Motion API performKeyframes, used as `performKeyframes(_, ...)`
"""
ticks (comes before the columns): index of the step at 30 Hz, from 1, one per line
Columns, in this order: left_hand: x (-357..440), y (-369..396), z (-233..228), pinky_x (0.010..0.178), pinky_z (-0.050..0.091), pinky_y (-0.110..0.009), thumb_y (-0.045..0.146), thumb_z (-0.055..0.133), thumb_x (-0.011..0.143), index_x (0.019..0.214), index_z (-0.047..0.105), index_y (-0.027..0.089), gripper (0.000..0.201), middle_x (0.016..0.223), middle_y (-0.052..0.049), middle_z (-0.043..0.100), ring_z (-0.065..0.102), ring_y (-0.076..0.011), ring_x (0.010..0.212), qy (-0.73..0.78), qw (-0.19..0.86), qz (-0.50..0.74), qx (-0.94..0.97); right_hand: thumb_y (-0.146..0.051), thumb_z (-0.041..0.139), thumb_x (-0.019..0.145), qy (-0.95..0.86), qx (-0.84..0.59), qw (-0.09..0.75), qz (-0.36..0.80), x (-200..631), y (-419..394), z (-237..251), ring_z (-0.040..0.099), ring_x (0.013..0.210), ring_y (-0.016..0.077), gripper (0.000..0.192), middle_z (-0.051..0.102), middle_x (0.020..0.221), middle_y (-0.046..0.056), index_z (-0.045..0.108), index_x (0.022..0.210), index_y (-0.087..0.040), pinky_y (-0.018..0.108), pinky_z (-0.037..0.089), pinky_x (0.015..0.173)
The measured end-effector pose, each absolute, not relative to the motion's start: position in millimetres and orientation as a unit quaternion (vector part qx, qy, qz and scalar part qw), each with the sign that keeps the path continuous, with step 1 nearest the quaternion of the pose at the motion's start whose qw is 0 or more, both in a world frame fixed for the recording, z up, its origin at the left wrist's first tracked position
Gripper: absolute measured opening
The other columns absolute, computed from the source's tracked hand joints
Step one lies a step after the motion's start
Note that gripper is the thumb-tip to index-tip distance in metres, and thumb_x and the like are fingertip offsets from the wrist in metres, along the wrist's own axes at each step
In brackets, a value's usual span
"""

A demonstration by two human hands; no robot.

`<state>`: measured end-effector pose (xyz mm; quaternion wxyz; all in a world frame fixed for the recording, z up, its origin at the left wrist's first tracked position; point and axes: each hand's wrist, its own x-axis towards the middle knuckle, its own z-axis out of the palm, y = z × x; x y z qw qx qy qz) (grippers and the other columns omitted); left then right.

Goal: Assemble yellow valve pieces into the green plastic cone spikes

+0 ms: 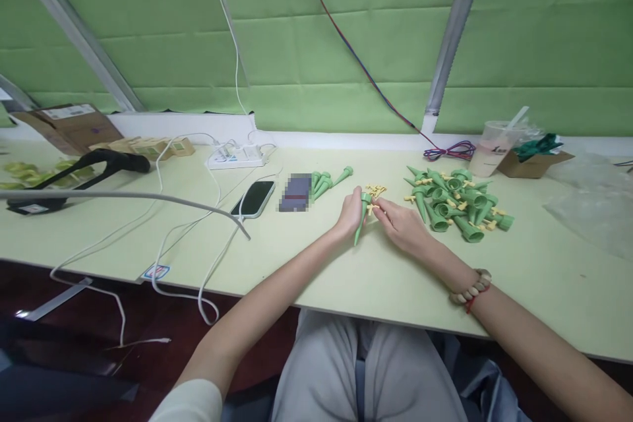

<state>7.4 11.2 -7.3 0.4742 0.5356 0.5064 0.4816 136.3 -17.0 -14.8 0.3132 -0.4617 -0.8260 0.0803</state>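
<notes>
My left hand (350,212) grips a green plastic cone spike (361,221), point down toward the table. My right hand (401,223) touches it from the right, fingertips pinching a small yellow fitting (370,208) at the cone's wide top. Just behind the hands lies a small heap of yellow fitting pieces (376,190). A pile of several green cones with yellow fittings (457,208) lies to the right of my right hand. A few plain green cones (326,181) lie to the left, behind my left hand.
On the pale green table (376,277) lie a phone (254,198), a dark blurred card, a white power strip (236,156) with cables, and a black stand (79,171). At the back right stand a drink cup (489,147), a cardboard box (534,159) and plastic bags (593,198).
</notes>
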Motion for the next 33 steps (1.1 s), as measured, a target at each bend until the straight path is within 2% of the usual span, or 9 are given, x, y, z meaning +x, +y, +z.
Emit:
performKeyframes(3,9.9,5.0,-6.3,0.042,0.032,-0.023,0.038,0.022,0.088,0.057,0.050,0.016,0.047,0.035,0.003,0.036,0.036,-0.0103,0.035,0.506,0.447,0.503,0.540,-0.032,0.027,0.093,-0.825,-0.451,0.331,0.087,135.2,-19.3,-14.9,0.058,0.078,0.0204,0.028,0.063,0.095,0.008,0.053,0.095,-0.021,0.028,0.036,0.063)
performKeyframes(5,12.0,-1.8,-2.1,0.047,0.035,-0.023,0.043,0.021,0.088,0.065,0.055,0.015,0.050,0.041,0.003,0.042,0.042,-0.0108,0.039,0.498,0.400,0.521,0.567,-0.030,0.029,0.092,-0.822,-0.434,0.360,0.077,135.1,-20.9,-14.9,0.056,0.070,0.0182,0.027,0.063,0.085,0.006,0.053,0.087,-0.020,0.027,0.036,0.060)
performKeyframes(8,16.7,-15.5,7.8,0.059,0.040,-0.024,0.049,0.020,0.088,0.075,0.060,0.017,0.053,0.055,0.000,0.055,0.052,-0.0127,0.053,0.478,0.319,0.533,0.621,-0.029,0.027,0.092,-0.811,-0.392,0.433,0.040,136.6,-22.1,-16.0,0.049,0.054,0.0142,0.030,0.054,0.062,0.002,0.046,0.070,-0.020,0.025,0.034,0.053)
performKeyframes(12,22.6,-31.4,17.5,0.065,0.040,-0.025,0.051,0.018,0.088,0.075,0.061,0.019,0.055,0.065,-0.002,0.060,0.055,-0.0141,0.063,0.463,0.258,0.546,0.648,-0.027,0.024,0.092,-0.802,-0.347,0.484,-0.026,140.5,-21.2,-16.4,0.039,0.042,0.0106,0.035,0.042,0.049,-0.002,0.040,0.062,-0.020,0.023,0.029,0.046)
performKeyframes(16,23.5,-42.4,15.9,0.058,0.040,-0.023,0.052,0.025,0.087,0.073,0.061,0.017,0.052,0.059,-0.002,0.056,0.052,-0.0122,0.057,0.475,0.307,0.582,0.585,-0.028,0.023,0.093,-0.825,-0.310,0.461,-0.107,141.8,-20.9,-12.7,0.038,0.041,0.0092,0.041,0.042,0.045,-0.002,0.039,0.056,-0.019,0.023,0.027,0.046)
performKeyframes(20,23.9,-55.0,10.1,0.042,0.032,-0.022,0.055,0.022,0.086,0.077,0.059,0.015,0.056,0.043,0.004,0.040,0.038,-0.0095,0.037,0.483,0.397,0.598,0.502,-0.025,0.023,0.093,-0.824,-0.275,0.471,-0.155,136.9,-22.0,-11.9,0.037,0.040,0.0091,0.046,0.042,0.042,-0.001,0.040,0.050,-0.019,0.024,0.025,0.046)
performKeyframes(25,24.3,-62.8,5.6,0.042,0.032,-0.021,0.056,0.026,0.085,0.077,0.056,0.017,0.050,0.042,0.005,0.039,0.036,-0.0085,0.036,0.470,0.330,0.646,0.503,-0.025,0.019,0.094,-0.818,-0.289,0.480,-0.130,126.5,-26.2,-11.3,0.035,0.035,0.0086,0.053,0.042,0.038,0.000,0.041,0.046,-0.018,0.025,0.023,0.043)
performKeyframes(30,23.4,-56.2,10.9,0.038,0.028,-0.020,0.052,0.023,0.086,0.075,0.052,0.017,0.047,0.040,0.006,0.036,0.033,-0.0081,0.033,0.450,0.362,0.652,0.491,-0.030,0.017,0.095,-0.829,-0.361,0.420,-0.069,129.0,-37.5,2.2,0.047,0.041,0.0086,0.056,0.052,0.043,0.001,0.051,0.052,-0.017,0.022,0.028,0.047)
performKeyframes(33,23.3,-52.6,19.3,0.036,0.026,-0.020,0.045,0.024,0.087,0.061,0.048,0.016,0.046,0.036,0.005,0.035,0.032,-0.0080,0.031,0.464,0.459,0.580,0.487,-0.034,0.029,0.092,-0.847,-0.357,0.361,-0.155,141.2,-41.3,9.6,0.053,0.049,0.0105,0.044,0.061,0.056,0.003,0.058,0.065,-0.016,0.023,0.026,0.049)
